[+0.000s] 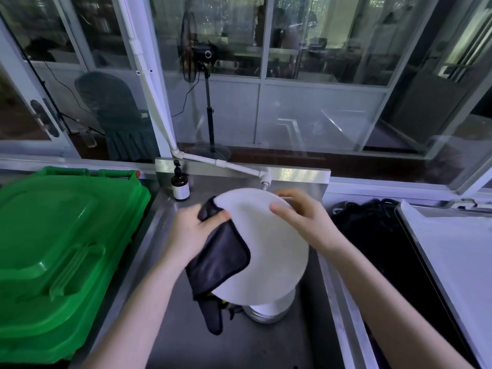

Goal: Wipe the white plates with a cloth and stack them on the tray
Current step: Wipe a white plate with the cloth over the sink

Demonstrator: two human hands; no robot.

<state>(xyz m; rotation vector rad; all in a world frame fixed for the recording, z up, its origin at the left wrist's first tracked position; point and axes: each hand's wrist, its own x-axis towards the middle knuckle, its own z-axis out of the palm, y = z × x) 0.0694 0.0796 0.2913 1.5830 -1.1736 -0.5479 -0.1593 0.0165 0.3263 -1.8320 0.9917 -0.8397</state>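
I hold a round white plate [271, 246] tilted up over the steel sink [170, 262]. My left hand [191, 230] grips a dark cloth [221, 262] against the plate's left side, thumb on the front; the cloth hangs down past the plate's lower edge. My right hand [298, 211] holds the plate's upper right rim, thumb on the face and fingers behind. Below the plate, a stack of white plates [269, 308] sits in the sink, mostly hidden. A tray [415, 235] lined with white paper lies at the right.
A green plastic bin lid [58, 246] fills the left side. A brown pump bottle [180, 186] stands at the sink's back left corner, a white tap [263, 179] behind the plate. A black mass [372, 225] lies between sink and tray. Glass windows ahead.
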